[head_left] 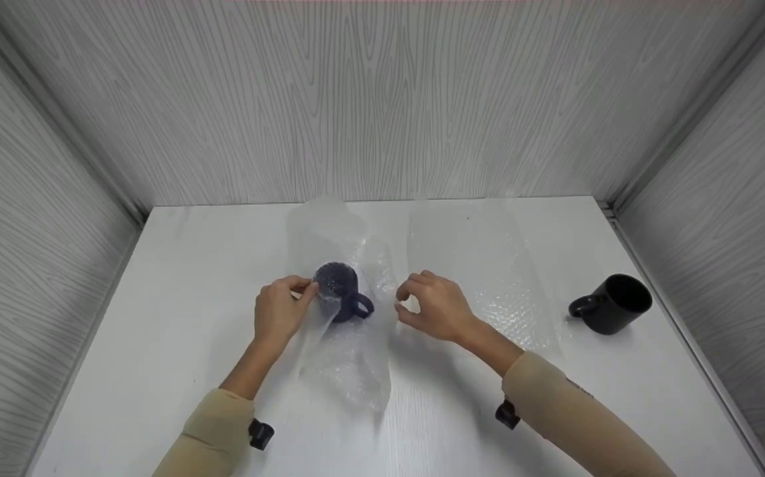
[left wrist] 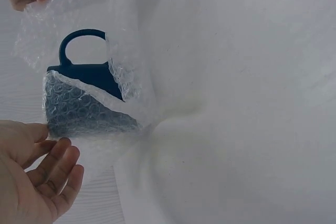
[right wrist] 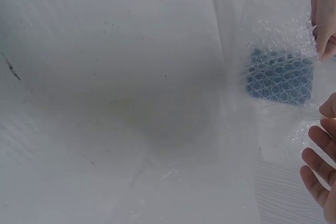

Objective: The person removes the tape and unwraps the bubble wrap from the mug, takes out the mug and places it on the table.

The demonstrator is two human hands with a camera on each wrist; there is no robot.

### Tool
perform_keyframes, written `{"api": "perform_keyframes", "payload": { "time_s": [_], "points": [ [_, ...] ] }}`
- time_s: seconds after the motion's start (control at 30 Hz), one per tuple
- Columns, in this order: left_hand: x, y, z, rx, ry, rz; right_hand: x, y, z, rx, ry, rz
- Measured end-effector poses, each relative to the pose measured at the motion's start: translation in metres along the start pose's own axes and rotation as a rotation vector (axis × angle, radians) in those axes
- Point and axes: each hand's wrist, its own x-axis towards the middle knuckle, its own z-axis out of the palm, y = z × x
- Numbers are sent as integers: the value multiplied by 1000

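A dark blue mug (head_left: 348, 311) sits partly wrapped in a sheet of clear bubble wrap (head_left: 349, 364), its round end covered and its handle (left wrist: 84, 32) bare. At the mug's left edge, my left hand (head_left: 283, 308) pinches the wrap between thumb and forefinger, its other fingers loosely bent. My right hand (head_left: 437, 306), to the right of the handle, pinches the sheet's right edge and holds it out from the mug. Through the wrap the mug's side (right wrist: 278, 77) shows in the right wrist view.
A second bubble wrap sheet (head_left: 469, 245) lies flat on the white table (head_left: 190, 298), behind and right of my right hand. Near the table's right edge stands a black mug (head_left: 611, 306), handle to the left. Wood-grain panels (head_left: 369, 99) enclose the back and both sides.
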Motion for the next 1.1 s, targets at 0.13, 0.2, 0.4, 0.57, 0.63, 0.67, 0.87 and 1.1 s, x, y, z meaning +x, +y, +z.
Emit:
{"api": "perform_keyframes", "payload": {
  "time_s": [0.13, 0.2, 0.4, 0.57, 0.63, 0.67, 0.87, 1.1],
  "points": [
    [0, 0, 0, -2, 1, 1, -4, 2, 1, 11, 0, 12],
    [0, 0, 0, -7, 1, 2, -5, 4, 1, 17, -2, 24],
    [0, 0, 0, -12, 4, 2, -11, 10, 3, 38, -10, 69],
    [0, 0, 0, -10, 1, -3, -17, 14, 2, 61, -25, 104],
    [0, 0, 0, -10, -1, -7, -20, 16, 2, 68, -28, 114],
    [0, 0, 0, -10, -2, -7, -22, 17, 2, 71, -27, 114],
    [0, 0, 0, 3, -4, -11, -30, 24, 1, 87, -12, 99],
    [-1, 1, 1, -6, -2, -20, -35, 28, 2, 104, -18, 160]
  ]
}}
